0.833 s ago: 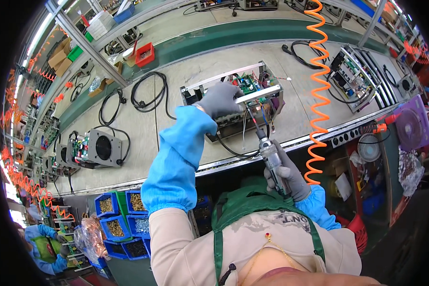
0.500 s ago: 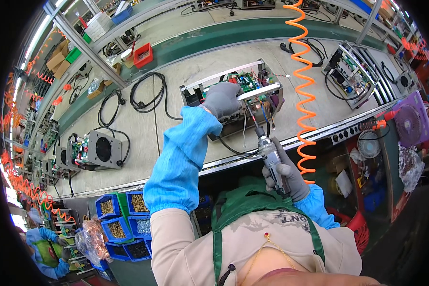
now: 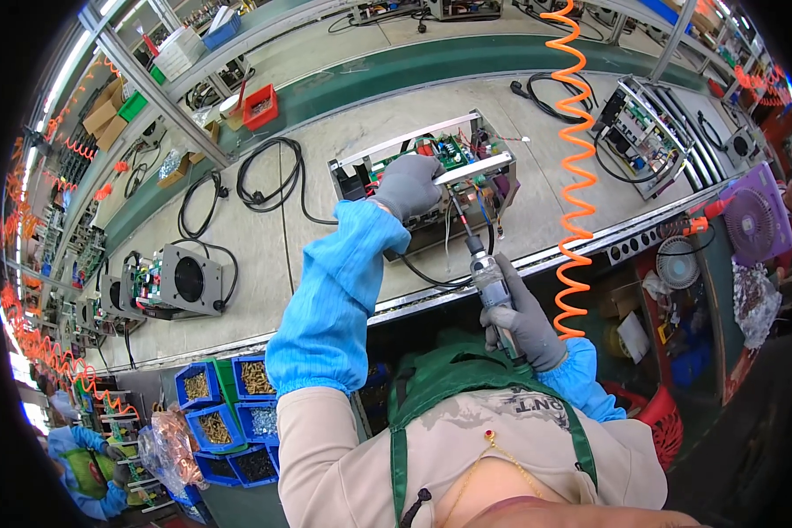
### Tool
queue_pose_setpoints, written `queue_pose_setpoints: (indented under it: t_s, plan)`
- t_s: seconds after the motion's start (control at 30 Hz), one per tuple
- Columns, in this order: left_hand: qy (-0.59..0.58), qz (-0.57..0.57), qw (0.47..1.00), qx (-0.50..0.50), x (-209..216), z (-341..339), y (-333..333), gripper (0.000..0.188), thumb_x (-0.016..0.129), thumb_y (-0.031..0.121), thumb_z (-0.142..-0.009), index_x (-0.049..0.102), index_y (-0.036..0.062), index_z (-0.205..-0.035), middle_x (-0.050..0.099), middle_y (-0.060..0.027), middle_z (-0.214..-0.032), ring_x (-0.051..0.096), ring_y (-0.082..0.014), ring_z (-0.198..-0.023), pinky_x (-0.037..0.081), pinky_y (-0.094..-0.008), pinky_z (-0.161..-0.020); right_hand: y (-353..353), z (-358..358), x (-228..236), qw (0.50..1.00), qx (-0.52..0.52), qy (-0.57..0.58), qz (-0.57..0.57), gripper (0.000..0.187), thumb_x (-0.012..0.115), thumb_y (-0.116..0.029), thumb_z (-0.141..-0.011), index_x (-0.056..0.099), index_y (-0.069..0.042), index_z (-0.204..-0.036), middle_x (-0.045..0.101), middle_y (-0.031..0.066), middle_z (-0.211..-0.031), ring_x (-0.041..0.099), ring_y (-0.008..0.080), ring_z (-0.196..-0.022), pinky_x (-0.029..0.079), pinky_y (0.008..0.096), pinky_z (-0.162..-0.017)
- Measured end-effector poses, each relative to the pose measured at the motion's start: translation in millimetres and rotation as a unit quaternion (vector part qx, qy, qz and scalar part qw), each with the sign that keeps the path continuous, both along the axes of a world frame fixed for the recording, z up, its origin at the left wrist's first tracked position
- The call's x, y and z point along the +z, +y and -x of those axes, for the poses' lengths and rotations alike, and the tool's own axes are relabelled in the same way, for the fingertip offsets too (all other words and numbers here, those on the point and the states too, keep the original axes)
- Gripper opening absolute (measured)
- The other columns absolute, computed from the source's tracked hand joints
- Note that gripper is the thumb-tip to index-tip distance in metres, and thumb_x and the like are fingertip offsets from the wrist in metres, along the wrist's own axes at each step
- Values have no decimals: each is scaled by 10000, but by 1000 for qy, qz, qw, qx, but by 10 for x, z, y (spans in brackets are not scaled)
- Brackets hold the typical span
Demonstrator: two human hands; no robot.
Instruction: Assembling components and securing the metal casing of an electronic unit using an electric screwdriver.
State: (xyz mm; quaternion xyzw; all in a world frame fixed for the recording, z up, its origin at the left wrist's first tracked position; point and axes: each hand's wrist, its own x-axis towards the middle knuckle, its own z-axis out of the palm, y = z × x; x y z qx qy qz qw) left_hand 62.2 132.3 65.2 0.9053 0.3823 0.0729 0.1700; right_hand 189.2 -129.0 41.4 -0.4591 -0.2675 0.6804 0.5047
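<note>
Closest in are a dark green apron [image 3: 449,378] of smooth cloth and a beige shirt [image 3: 334,449], with ribbed, shiny blue sleeve covers [image 3: 321,308] on the forearms. The right hand [image 3: 530,321], in a matte grey knit glove, is wrapped around a cylindrical power screwdriver [image 3: 490,286] with a grey barrel; its slim shank points up to the near side of an open metal chassis [image 3: 431,216]. Whether the bit touches is too small to tell. Left of the apron, stacked blue plastic bins [image 3: 211,427] hold brassy and silvery small hardware.

The workbench [image 3: 343,290] has a pale grey, scuffed top with visible seams and a metal edge strip. The boxy chassis sits on it ahead of the person, a green circuit board [image 3: 451,154] inside and a flat white rail [image 3: 475,167] along its near top. The left hand [image 3: 407,187], gloved alike, bends over the chassis beside that rail; its fingertips are hidden, so its grip cannot be told.

To the left stands a grey unit with a round black fan [image 3: 190,275]; black cables [image 3: 273,176] loop behind it. An orange coiled hose [image 3: 578,180] hangs to the right. Farther off run a smooth green belt [image 3: 352,84], a red plastic bin [image 3: 260,107] and straight aluminium posts [image 3: 141,75].
</note>
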Motion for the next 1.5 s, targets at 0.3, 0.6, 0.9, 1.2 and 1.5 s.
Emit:
queue_pose_setpoints:
  t_s: [0.3, 0.6, 0.9, 1.2, 1.5]
  plan:
    - [-7, -26, 1000, 2, -42, -12, -24, 264, 629, 187, -761, 672, 74, -996, 664, -163, -896, 639, -334, -862, 498, -404, -783, -3, 34, 40, 999, -11, -37, 3, 936, 607, -125, -738, 91, -201, -1515, 557, 117, -806, 572, 181, -558, 491, 306, -513]
    - [35, -26, 999, 18, 29, -66, -77, 250, 616, 173, -774, 664, 72, -998, 661, -167, -923, 633, -343, -886, 497, -417, -803, -12, 34, 32, 997, -7, -71, -15, 936, 630, -141, -748, 93, -171, -1514, 542, 109, -817, 567, 181, -571, 485, 301, -531]
    - [33, -26, 999, 18, 16, -56, -63, 248, 604, 172, -777, 663, 72, -995, 659, -171, -932, 630, -344, -892, 496, -419, -801, -14, 22, 147, 996, 6, -91, 3, 941, 643, -168, -747, 98, -157, -1513, 545, 99, -833, 549, 173, -571, 469, 303, -532]
    - [-147, -62, 987, -7, -149, 26, -174, 334, 608, 68, -785, 644, 67, -1117, 670, -164, -972, 640, -324, -931, 498, -378, -855, 30, -29, 203, 996, 6, -85, 27, 917, 601, -120, -747, 103, -181, -1515, 565, 106, -792, 568, 178, -556, 479, 305, -517]
    - [-145, 9, 989, 23, -112, 29, -180, 374, 630, 44, -780, 651, 96, -1149, 663, -156, -1075, 646, -270, -1002, 497, -316, -896, 26, -41, 251, 997, 6, -70, 41, 883, 576, -112, -778, 95, -190, -1514, 557, 99, -775, 566, 158, -552, 486, 288, -507]
